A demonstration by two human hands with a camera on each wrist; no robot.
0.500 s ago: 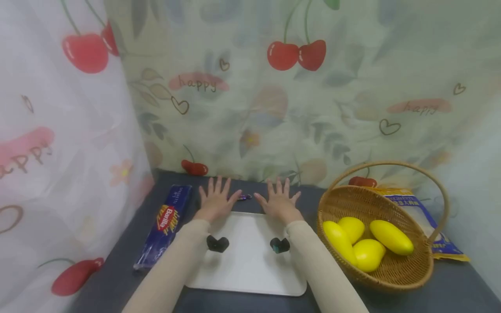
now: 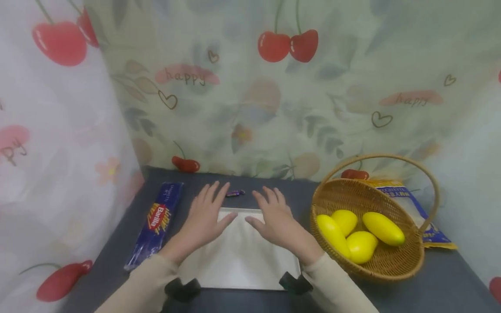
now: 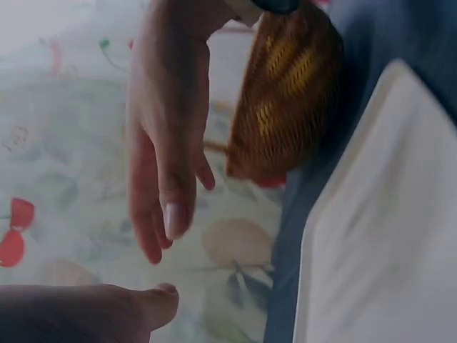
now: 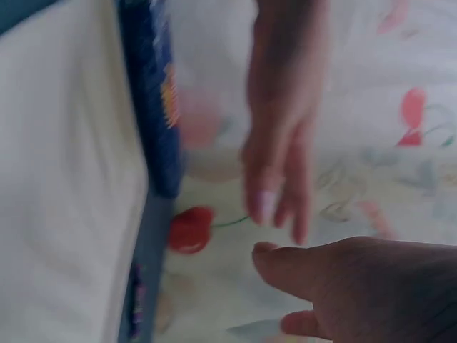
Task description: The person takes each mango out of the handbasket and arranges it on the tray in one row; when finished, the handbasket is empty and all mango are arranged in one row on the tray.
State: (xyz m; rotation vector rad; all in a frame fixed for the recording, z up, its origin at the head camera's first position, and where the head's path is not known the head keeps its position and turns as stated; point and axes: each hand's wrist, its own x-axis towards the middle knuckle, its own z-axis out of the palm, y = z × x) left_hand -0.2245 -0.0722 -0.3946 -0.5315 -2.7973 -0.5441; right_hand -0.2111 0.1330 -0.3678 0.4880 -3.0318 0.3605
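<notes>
Both hands hover over a white rectangular tray (image 2: pixel 238 261), holding nothing. My left hand (image 2: pixel 205 217) is over its left side, fingers spread and slightly bent, thumb pointing inward. Over the right side, my right hand (image 2: pixel 275 217) mirrors it, and a space separates the two thumbs. In the left wrist view the right hand (image 3: pixel 168 128) hangs across from the left thumb (image 3: pixel 153 306). A small purple wrapped candy (image 2: pixel 235 193) lies just behind the tray, near the left fingertips.
Left of the tray lies a blue Barilla spaghetti pack (image 2: pixel 156 221). On the right a tilted wicker basket (image 2: pixel 407 261) with a tall handle holds several yellow fruits, including a mango-like one (image 2: pixel 383 228). A blue and yellow bag (image 2: pixel 430 234) lies behind it. Patterned curtains (image 2: pixel 242 108) enclose the dark table.
Both hands have drawn back toward the body and lifted, their fingers less outstretched than before. The head view has shifted slightly.
</notes>
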